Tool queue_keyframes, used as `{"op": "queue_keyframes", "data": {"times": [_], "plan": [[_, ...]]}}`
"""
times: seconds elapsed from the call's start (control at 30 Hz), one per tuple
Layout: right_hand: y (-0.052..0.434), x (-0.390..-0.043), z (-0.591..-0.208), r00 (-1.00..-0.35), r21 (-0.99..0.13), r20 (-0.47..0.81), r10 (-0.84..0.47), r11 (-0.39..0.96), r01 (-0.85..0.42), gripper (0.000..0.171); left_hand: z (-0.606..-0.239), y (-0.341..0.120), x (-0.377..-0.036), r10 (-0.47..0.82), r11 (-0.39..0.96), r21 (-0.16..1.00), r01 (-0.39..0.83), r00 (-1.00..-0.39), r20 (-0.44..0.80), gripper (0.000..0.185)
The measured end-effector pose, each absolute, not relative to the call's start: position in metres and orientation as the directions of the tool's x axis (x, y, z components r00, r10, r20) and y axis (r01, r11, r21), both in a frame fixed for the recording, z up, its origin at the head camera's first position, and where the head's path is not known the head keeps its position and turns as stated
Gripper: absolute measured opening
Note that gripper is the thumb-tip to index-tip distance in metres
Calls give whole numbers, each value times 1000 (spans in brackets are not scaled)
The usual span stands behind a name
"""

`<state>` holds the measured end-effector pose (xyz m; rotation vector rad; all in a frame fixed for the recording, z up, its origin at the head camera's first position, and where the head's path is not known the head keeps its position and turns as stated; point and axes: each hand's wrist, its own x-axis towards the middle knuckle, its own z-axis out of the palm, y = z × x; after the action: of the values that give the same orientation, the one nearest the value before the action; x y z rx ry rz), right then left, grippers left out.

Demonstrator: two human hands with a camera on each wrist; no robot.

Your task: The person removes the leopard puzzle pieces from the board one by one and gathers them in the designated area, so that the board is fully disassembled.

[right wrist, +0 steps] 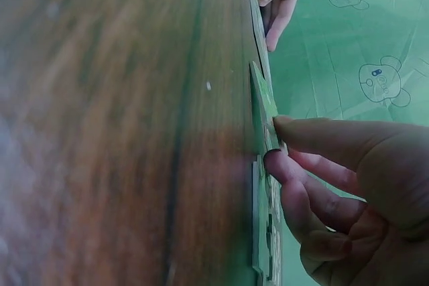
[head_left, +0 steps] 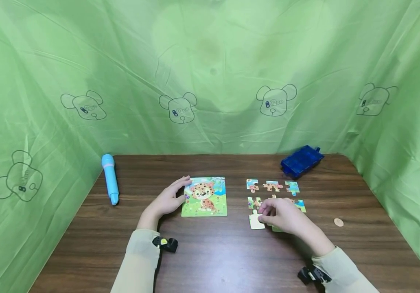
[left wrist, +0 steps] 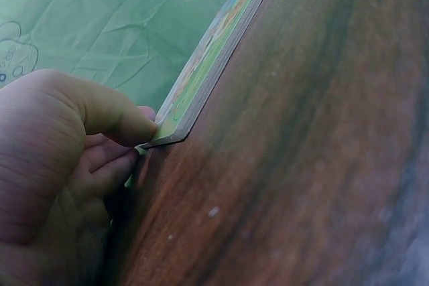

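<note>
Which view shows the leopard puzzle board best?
Head view: the leopard puzzle board lies flat, picture fully visible, left hand at its edge. Left wrist shows only its corner edge-on; right wrist shows only a distant edge-on sliver.

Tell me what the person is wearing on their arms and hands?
Both hands are bare: no gloves or rings show on the left hand or the right hand. Each arm has a long, pale beige sleeve that reaches the wrist. A small black camera is strapped at the left wrist, with a yellowish spot on it, and another black one sits at the right.
</note>
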<state>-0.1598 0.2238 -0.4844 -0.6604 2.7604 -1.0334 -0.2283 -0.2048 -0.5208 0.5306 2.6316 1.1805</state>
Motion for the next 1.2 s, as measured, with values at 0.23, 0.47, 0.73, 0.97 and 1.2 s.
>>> {"op": "queue_keyframes", "data": {"times": [0.23,0.47,0.73,0.97,1.2], "plan": [[223,-162,-486,-895,-645,27,-446,676,-357,13,-521,-206,-228,401,615,754,231,-915,-46,59],[222,-162,-487,-891,-630,42,-452,680,-375,15,-520,-206,-230,403,616,753,232,-914,-49,58],[222,-161,-488,-887,-604,53,-460,692,-395,16,-521,-206,-231,419,623,735,268,-908,-24,58],[221,-161,-486,-886,-589,34,-462,707,-391,17,-520,-206,-230,419,616,740,268,-908,-21,58],[220,-161,-484,-889,-597,22,-458,707,-379,16,-519,-205,-228,421,611,743,274,-907,-11,57]]}}
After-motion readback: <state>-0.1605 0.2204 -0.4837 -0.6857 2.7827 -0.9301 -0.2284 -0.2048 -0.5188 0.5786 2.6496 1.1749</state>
